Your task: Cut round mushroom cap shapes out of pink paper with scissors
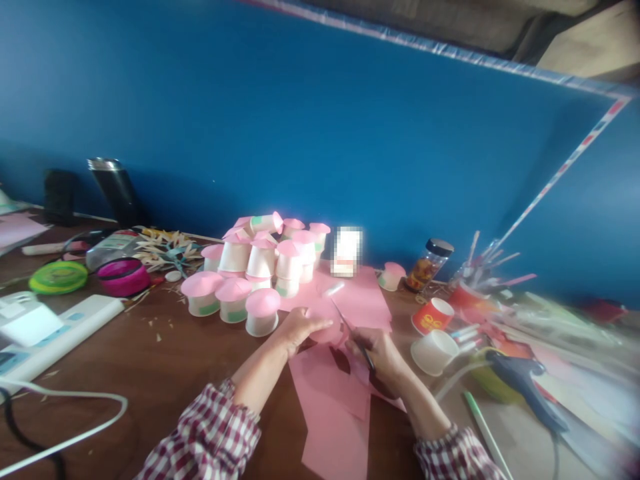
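Observation:
My left hand (pixel 303 330) pinches a roundish piece of pink paper (pixel 326 328) between thumb and fingers. Scissors (pixel 345 315) with dark handles are in my right hand (pixel 377 353), their blades at the right edge of that paper. Below both hands lie larger pink sheets (pixel 333 400) with cut edges. More pink paper (pixel 367 300) is spread behind. Left of my hands stand several white paper cups (pixel 263 323) topped with shallow pink paper cones, some stacked on others. One similar cup (pixel 391 277) stands apart at the right.
A blurred-out white upright rectangle (pixel 346 252) stands by the blue wall. On the right are a lidded jar (pixel 429 265), a red cup (pixel 433 316), a white cup (pixel 434 352) and a glue gun (pixel 530 387). Leftward lie a power strip (pixel 85 327), a pink round case (pixel 123 276) and a leaning black flask (pixel 116 190).

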A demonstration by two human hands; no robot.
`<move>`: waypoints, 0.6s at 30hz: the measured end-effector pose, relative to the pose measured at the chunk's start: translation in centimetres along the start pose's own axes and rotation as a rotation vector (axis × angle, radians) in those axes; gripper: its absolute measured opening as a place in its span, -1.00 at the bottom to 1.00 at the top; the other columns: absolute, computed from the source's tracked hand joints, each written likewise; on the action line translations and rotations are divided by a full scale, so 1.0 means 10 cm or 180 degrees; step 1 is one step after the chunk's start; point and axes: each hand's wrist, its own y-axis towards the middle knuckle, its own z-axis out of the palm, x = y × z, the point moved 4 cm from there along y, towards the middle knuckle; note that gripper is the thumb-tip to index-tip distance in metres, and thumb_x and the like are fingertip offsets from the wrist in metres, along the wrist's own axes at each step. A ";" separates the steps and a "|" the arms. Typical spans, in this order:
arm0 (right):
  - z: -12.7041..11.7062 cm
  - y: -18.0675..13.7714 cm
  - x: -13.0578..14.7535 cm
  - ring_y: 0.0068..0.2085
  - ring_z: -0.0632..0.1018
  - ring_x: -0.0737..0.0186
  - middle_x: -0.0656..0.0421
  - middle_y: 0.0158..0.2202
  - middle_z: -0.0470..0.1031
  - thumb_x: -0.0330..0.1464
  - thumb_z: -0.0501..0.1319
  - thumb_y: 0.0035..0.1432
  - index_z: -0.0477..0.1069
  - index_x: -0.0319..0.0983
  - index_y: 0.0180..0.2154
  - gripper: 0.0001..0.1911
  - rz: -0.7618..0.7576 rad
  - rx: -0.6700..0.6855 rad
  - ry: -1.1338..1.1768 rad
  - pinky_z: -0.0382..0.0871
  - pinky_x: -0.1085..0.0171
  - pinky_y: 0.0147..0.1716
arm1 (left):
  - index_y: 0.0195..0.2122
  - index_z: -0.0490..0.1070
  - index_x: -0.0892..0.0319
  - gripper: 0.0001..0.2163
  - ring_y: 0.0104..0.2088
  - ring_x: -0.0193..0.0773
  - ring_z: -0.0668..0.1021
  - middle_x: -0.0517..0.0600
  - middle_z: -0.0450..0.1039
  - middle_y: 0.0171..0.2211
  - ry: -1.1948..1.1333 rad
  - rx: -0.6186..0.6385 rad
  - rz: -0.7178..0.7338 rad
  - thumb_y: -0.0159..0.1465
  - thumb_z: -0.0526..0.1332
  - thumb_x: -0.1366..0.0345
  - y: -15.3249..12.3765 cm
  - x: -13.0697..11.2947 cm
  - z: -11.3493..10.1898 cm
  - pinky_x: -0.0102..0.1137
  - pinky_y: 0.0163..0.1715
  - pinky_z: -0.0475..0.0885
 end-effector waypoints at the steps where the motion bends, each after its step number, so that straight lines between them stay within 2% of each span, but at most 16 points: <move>1: 0.00 0.00 0.00 -0.55 0.21 0.38 0.26 -0.61 0.16 -0.20 0.11 0.12 0.29 -0.29 -0.57 -0.66 0.0001 0.0008 -0.0004 0.12 0.40 -0.59 | -0.32 0.42 0.28 -0.58 -0.44 -0.13 0.56 0.08 0.51 -0.46 0.0003 0.0024 0.0001 -0.20 0.46 0.24 0.00 0.00 0.00 -0.34 -0.52 0.47; 5: 0.01 0.00 0.02 -0.55 0.20 0.38 0.26 -0.62 0.16 -0.23 0.12 0.11 0.23 -0.27 -0.60 -0.67 0.0033 0.0011 -0.0041 0.08 0.40 -0.60 | -0.30 0.43 0.30 -0.57 -0.40 -0.12 0.57 0.12 0.53 -0.43 0.0002 0.0184 0.0054 -0.19 0.46 0.24 0.00 -0.01 0.01 -0.33 -0.46 0.48; 12: 0.03 -0.03 0.07 -0.60 0.19 0.42 0.29 -0.65 0.19 -0.32 0.14 0.07 0.24 -0.27 -0.58 -0.76 0.0052 0.0066 0.0239 0.04 0.42 -0.64 | -0.20 0.30 0.30 -0.43 -0.32 -0.04 0.56 0.18 0.49 -0.30 0.0194 -0.0146 -0.0160 -0.21 0.46 0.22 -0.01 0.00 -0.05 -0.28 -0.45 0.47; 18: 0.02 -0.05 0.11 -0.60 0.26 0.40 0.26 -0.64 0.28 -0.31 0.17 0.06 0.27 -0.27 -0.58 -0.76 0.0119 0.0139 0.0426 0.12 0.41 -0.61 | -0.34 0.33 0.26 -0.57 -0.38 -0.12 0.56 0.05 0.49 -0.42 0.0253 0.0017 0.0005 -0.17 0.44 0.21 0.00 0.00 -0.04 -0.30 -0.45 0.47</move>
